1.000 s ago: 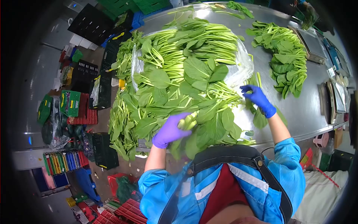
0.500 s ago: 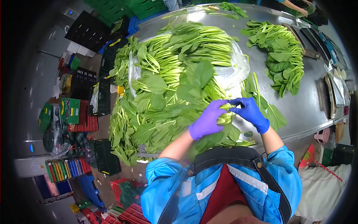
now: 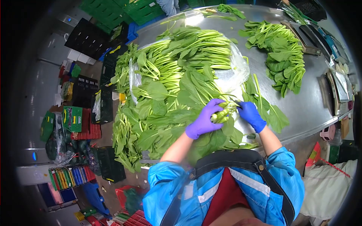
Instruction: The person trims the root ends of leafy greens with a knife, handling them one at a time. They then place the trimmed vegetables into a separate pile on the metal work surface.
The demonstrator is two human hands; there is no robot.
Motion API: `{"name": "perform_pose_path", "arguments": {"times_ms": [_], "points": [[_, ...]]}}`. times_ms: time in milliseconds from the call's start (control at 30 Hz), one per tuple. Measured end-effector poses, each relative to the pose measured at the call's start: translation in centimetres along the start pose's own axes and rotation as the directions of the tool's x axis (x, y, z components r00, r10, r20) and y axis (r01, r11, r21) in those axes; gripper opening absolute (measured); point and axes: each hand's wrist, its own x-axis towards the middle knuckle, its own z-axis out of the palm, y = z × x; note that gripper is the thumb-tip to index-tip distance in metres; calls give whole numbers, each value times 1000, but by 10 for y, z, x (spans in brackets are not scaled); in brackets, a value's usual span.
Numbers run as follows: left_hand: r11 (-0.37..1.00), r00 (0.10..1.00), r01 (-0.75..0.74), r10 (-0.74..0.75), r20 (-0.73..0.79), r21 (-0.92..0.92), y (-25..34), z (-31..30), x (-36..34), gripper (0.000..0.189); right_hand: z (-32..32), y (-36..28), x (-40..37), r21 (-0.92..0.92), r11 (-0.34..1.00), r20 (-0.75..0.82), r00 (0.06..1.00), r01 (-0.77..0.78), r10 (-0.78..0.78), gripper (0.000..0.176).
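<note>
My left hand (image 3: 205, 123), in a purple glove, is closed round a small bunch of leafy green stems (image 3: 219, 116), cut ends toward me. My right hand (image 3: 251, 116), in a blue glove, is just right of those ends, thumb and fingers pinched together. A small dark piece shows at its fingertips against the stems; I cannot tell what it is. Under and beyond both hands spreads a large heap of leafy greens (image 3: 177, 73), partly on clear plastic wrap (image 3: 238, 62). Loose leaves (image 3: 277, 116) lie to the right of my right hand.
Another row of greens (image 3: 281, 56) lies on the metal table (image 3: 313, 98) to the right. Scales (image 3: 337, 90) line the right edge. Dark crates (image 3: 107, 164) stand left of the table, green crates (image 3: 109, 11) at the back. A person's legs (image 3: 168, 5) show at the far edge.
My left hand has shifted slightly left and tilted the bunch, so the cut ends show more. My right hand has drawn slightly down. A co-worker's arm at the far right has left view.
</note>
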Motion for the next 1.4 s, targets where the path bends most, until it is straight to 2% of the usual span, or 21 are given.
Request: {"name": "perform_pose_path", "arguments": {"times_ms": [67,133,167,200,300,400,467,600,667,733,800,867,900,933,1000,1067,1133,1167,1200,1267,1400], "points": [[999,999,-32,33,-37,16,1,-9,3,46,-2,11,-6,295,955,-17,999,-35,42,30],[985,995,-103,104,-7,137,-3,-2,-2,45,-31,-31,-15,735,674,29,996,-77,81,29],[979,992,-128,128,14,161,0,3,-1,46,-54,-57,-17,775,600,171,980,-199,104,31],[979,992,-128,127,16,162,0,8,-1,46,-56,-64,-15,675,716,186,980,-179,70,32],[977,1000,15,-17,8,211,6,18,-13,48,-46,-62,-18,766,626,142,988,-148,60,31],[968,996,58,-74,54,243,12,15,-27,51,-48,-72,-32,585,805,186,982,-100,-13,30],[967,995,63,-80,62,246,23,10,-32,51,-40,-68,-39,669,737,91,973,97,-211,33],[923,993,22,-64,97,385,33,-5,-45,46,-40,-65,-42,657,753,204,953,38,-226,37],[974,992,67,-42,-115,217,30,-27,-55,44,-43,-34,-29,465,880,283,958,-97,-44,39],[868,918,251,-353,-178,-429,51,-46,-57,43,-24,-6,-15,-86,992,-79,992,90,-97,42],[877,915,311,-381,-135,-366,46,-63,-58,54,-9,-8,-2,-72,997,-69,998,-1,-4,48],[834,907,210,-361,-218,-510,43,-67,-57,67,13,-26,9,188,981,112,993,-48,27,50],[829,910,204,-356,-211,-521,46,-69,-52,80,37,-23,11,112,993,126,992,-28,14,53],[833,911,201,-352,-213,-516,52,-71,-51,80,49,-21,14,65,997,128,991,29,-37,49],[815,916,208,-357,-184,-541,61,-76,-51,86,49,-11,16,253,968,7,1000,-3,1,41],[844,905,261,-383,-186,-469,48,-80,-57,85,8,-24,13,472,881,-75,997,34,2,35],[957,940,289,-283,-191,7,41,-76,-50,73,-36,-45,5,436,893,-129,990,112,-61,33],[936,924,349,-335,-185,46,55,-67,-40,61,-48,-50,1,382,905,-148,979,186,-138,33],[967,960,256,-255,-112,-2,55,-57,-30,58,-55,-54,-2,323,910,-166,962,260,-216,32],[946,994,-95,105,-14,311,50,-35,-10,56,-65,-66,-9,319,903,-154,956,288,-250,31],[945,974,-170,117,196,279,17,-8,11,55,-68,-66,-14,476,837,-150,962,271,-226,32]]}}
